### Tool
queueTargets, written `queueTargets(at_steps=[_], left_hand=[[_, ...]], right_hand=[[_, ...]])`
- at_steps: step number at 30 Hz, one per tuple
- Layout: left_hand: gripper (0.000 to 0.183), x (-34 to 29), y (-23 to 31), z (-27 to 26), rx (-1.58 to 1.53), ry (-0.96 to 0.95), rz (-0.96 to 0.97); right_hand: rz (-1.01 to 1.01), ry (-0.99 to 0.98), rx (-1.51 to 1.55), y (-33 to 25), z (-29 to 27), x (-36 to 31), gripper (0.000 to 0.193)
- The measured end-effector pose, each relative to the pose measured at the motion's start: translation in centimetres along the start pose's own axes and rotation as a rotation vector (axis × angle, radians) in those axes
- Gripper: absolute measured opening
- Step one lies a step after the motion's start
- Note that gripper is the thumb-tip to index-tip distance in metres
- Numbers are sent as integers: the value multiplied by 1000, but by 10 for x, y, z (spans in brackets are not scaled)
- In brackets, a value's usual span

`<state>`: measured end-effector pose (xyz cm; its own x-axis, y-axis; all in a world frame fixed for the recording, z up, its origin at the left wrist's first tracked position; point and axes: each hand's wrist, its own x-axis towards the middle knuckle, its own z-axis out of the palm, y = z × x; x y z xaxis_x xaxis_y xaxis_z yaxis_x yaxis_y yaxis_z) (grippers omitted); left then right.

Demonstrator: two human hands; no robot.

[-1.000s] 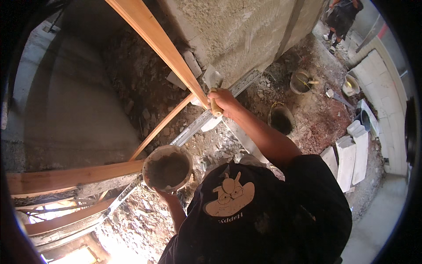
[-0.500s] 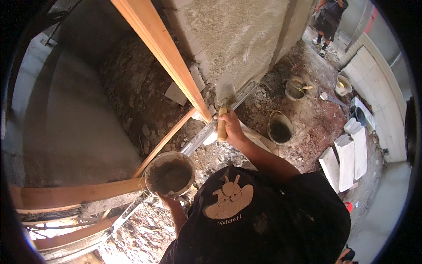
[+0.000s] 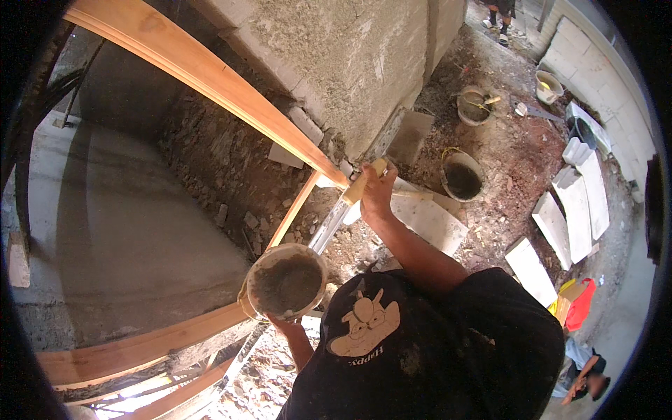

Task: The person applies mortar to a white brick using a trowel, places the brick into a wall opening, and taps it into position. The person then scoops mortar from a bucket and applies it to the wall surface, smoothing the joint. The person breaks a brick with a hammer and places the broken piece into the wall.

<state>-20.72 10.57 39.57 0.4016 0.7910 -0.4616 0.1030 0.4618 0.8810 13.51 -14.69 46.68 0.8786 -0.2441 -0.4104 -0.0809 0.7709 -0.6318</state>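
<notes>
My left hand grips the lower rim side of a round bucket in front of me, tilted so its opening faces up. Grey wet mortar lies inside it. My right hand is closed round the wooden handle of a trowel. Its flat grey blade points away from me, beside the foot of the rough plastered wall. A long metal strip runs beneath the trowel handle toward the bucket.
A wooden beam slants across the left, above rubble. Another bucket of mortar and a bucket with a tool stand right. White blocks lie farther right. One person's legs show far right; another person is lower right.
The trowel has swung from pointing up along the wall to pointing right, its blade now low by the wall's foot. The view has shifted, and the bucket sits farther right in it.
</notes>
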Motion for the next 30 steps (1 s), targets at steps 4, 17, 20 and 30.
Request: queueTargets(at_steps=[4, 17, 20, 30], left_hand=[[92, 23, 1, -15, -40, 24, -98], [90, 56, 7, -21, -5, 16, -126], [89, 70, 10, -26, -28, 45, -171], [88, 75, 17, -15, -39, 15, -159]], right_hand=[[67, -157, -158, 60, 11, -2, 45], [291, -330, -298, 67, 35, -6, 39], [299, -270, -242, 64, 50, -18, 40], [43, -405, -777, 54, 54, -27, 42]])
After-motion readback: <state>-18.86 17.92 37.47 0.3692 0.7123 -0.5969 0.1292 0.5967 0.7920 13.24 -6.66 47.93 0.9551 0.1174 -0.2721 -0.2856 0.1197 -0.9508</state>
